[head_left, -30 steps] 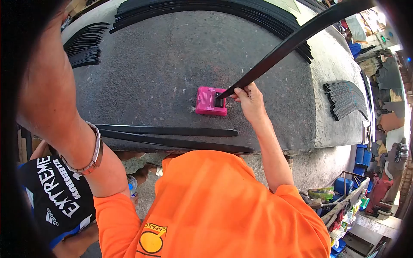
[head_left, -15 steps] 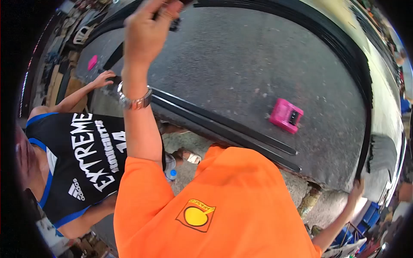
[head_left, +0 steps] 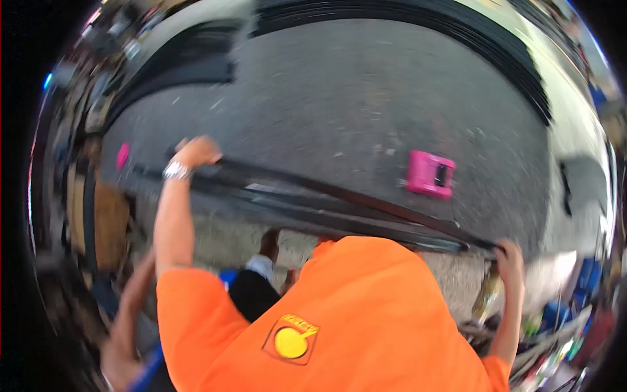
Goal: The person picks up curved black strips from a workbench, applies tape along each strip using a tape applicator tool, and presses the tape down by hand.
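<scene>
A long black flat strip (head_left: 339,192) stretches between my two hands near the front edge of a dark grey work surface (head_left: 326,98). My left hand (head_left: 198,151), a metal watch on its wrist, is closed around the strip toward its left end and is slightly blurred. At the right front corner my right hand (head_left: 510,260) grips the other end. More black strips (head_left: 313,222) lie along the front edge, just below the held one. Beyond the strip, a pink box-shaped device (head_left: 430,174) with a dark window rests on the surface.
Stacked black strips (head_left: 405,14) curve along the far side, with another bundle (head_left: 189,59) at the far left. A small pink object (head_left: 123,157) sits by the left edge. A co-worker's arm (head_left: 130,307) is low at left. Blue containers (head_left: 584,281) stand at right.
My left hand has come down toward the front edge, and my right hand has moved inward. The strip has shifted from the far and right sides to the front. The co-worker's hand has left the surface.
</scene>
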Tool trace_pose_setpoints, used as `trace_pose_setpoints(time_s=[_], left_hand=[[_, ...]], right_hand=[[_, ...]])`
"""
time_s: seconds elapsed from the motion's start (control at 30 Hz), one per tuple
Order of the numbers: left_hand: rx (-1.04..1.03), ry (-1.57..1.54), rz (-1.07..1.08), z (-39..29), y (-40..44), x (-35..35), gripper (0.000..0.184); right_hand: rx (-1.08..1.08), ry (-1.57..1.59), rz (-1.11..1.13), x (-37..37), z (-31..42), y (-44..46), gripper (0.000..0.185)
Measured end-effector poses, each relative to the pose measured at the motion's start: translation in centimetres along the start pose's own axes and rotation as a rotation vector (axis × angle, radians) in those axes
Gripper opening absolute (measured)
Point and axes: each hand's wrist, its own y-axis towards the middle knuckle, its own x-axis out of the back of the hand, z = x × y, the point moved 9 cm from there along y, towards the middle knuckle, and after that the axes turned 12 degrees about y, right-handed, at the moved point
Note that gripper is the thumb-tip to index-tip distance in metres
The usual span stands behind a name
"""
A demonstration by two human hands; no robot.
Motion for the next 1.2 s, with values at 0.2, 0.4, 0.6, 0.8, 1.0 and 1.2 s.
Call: trace_pose_setpoints(time_s=[0.2,0.4,0.6,0.8,1.0,1.2], left_hand=[[0.384,-0.286,-0.310,0.2,-3.8,2.0,0.038],[-0.495,-0.767,-0.674,-28.8,-6.1,19.1,0.051],[-0.630,-0.686,-0.798,-34.3,-5.8,19.2,0.053],[-0.552,-0.509,-0.916,-33.6,-5.9,19.8,0.056],[-0.535,-0.478,-0.989,-36.1,-5.1,21.0,0.059],[-0.498,-0.472,-1.042,-35.1,-6.0,22.6,0.056]], right_hand=[[0.220,0.013,0.065,-9.9,12.0,1.8,0.014],[0.559,0.093,-0.177,-12.0,22.0,3.8,0.019],[0.587,0.105,-0.285,-13.1,26.9,6.4,0.017],[0.579,0.150,-0.313,-14.1,27.1,7.6,0.016],[0.506,0.087,-0.354,-12.9,24.7,7.9,0.015],[0.528,0.072,-0.425,-11.5,25.7,7.6,0.012]])
